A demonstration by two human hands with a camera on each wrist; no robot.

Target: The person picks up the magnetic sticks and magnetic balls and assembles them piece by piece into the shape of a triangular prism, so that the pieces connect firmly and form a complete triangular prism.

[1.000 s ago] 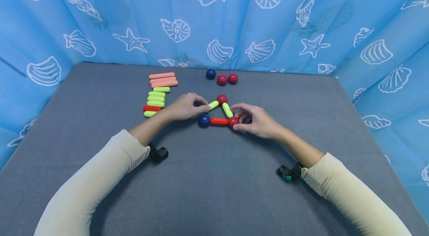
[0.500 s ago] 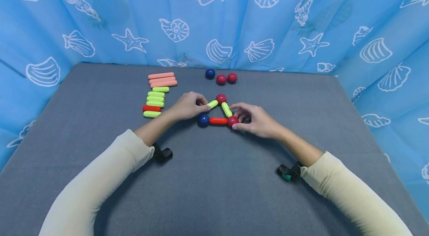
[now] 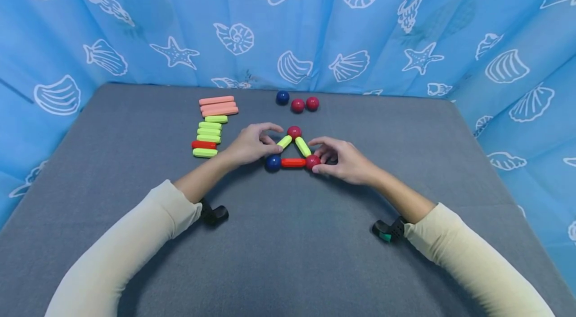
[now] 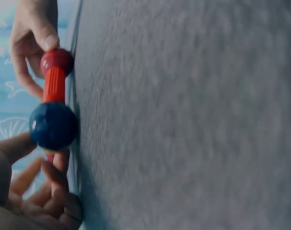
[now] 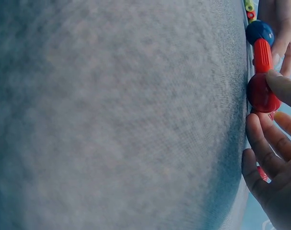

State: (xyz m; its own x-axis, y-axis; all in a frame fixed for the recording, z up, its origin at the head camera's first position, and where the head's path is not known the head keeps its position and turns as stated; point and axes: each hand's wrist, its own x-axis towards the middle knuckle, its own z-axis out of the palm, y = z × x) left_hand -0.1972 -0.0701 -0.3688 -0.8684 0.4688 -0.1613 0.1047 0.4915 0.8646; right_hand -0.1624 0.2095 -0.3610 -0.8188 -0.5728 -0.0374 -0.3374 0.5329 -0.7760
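Three sticks (image 3: 293,162) lie triangle-wise. Right hand (image 3: 344,161) pinches a red ball (image 3: 312,161); left hand (image 3: 251,145), fingers loosely parted, apparently squares the blue ball (image 3: 273,163) corner. Next calls for confirming that joint.

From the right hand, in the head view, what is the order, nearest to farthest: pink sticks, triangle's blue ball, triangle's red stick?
1. Red stick: left of the right hand.
2. Blue ball: at the stick's left end.
3. Pink sticks: back left.
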